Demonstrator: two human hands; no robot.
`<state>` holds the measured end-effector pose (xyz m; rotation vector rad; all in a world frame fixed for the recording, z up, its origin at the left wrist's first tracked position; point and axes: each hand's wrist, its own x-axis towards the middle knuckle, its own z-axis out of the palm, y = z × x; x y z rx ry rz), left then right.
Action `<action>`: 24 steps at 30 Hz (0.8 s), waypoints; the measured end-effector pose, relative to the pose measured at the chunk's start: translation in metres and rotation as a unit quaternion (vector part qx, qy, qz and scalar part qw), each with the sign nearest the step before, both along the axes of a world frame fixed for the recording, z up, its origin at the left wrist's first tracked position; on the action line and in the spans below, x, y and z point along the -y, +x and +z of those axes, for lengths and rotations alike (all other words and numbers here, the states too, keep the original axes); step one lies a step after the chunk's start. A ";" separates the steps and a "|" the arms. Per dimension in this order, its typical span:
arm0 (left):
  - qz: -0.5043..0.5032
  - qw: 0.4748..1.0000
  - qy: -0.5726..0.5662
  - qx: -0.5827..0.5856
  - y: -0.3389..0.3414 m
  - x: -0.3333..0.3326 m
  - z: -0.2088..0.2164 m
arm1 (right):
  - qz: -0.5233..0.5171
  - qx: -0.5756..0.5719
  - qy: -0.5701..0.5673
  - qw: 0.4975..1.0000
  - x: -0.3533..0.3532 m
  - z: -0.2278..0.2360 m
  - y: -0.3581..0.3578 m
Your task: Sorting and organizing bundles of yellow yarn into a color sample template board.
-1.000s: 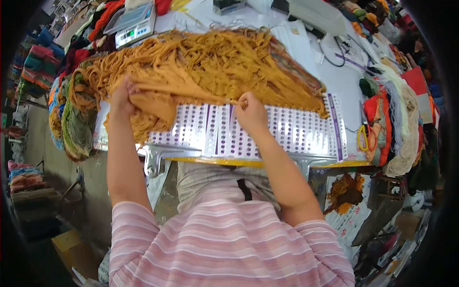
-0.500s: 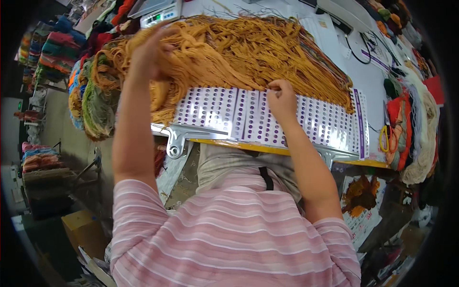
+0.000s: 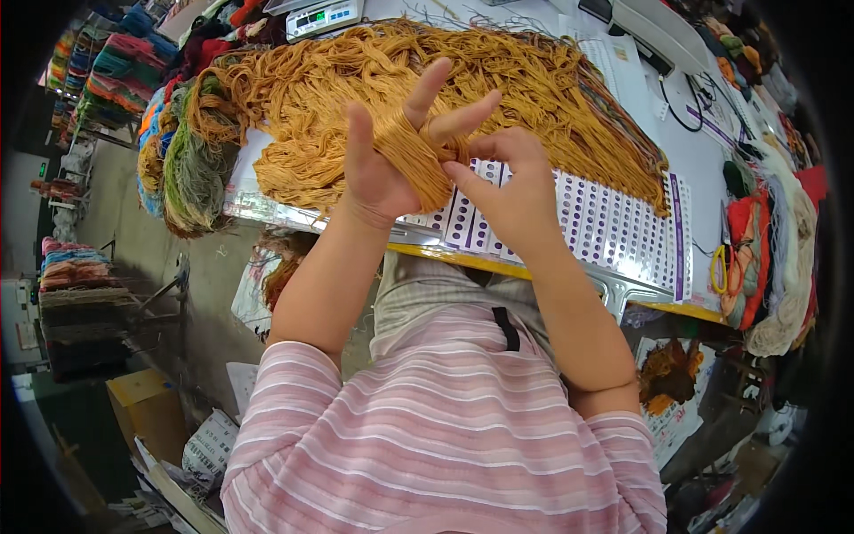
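Note:
A thick band of golden yarn point(image 3: 414, 160) is looped around my left hand point(image 3: 382, 169), across its palm and between its spread fingers. My right hand point(image 3: 511, 173) meets it from the right, thumb and index finger pinched on the yarn beside the left fingers. What the pinch holds exactly is too small to make out. Behind and under both hands, a big heap of golden-brown yarn hanks point(image 3: 525, 98) covers the table. A white card with rows of purple dots point(image 3: 605, 218) lies in front of the heap, partly hidden by my hands.
A digital scale point(image 3: 325, 18) stands at the back left. Green and multicoloured hanks point(image 3: 191, 169) hang over the left table edge. On the right lie yellow-handled scissors point(image 3: 719, 269) beside red and cream yarn point(image 3: 783, 258). Brown yarn point(image 3: 669, 374) rests on paper below.
My left hand has come down and right from the upper left, and the yarn is now looped around it. My right hand has stayed near the heap's front edge, now close to the left.

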<state>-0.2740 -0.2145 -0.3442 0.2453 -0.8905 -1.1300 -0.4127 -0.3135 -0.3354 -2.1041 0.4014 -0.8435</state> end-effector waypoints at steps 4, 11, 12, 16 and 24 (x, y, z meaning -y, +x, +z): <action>-0.057 0.996 -0.049 -0.049 0.003 -0.001 -0.007 | 0.071 0.036 0.159 0.984 0.001 -0.005 0.003; -0.051 0.993 0.084 -0.061 0.023 -0.018 -0.014 | 0.274 0.065 0.713 0.642 0.051 0.006 -0.005; -0.045 0.995 0.046 -0.075 0.039 -0.024 -0.022 | 0.234 0.115 0.701 0.664 0.063 0.011 -0.012; 0.131 0.974 0.007 -0.185 0.127 -0.101 -0.010 | 0.284 0.267 0.641 0.661 0.192 0.024 -0.121; 0.374 0.862 -0.059 -0.338 0.264 -0.195 0.027 | 0.028 0.306 0.368 0.878 0.309 0.120 -0.385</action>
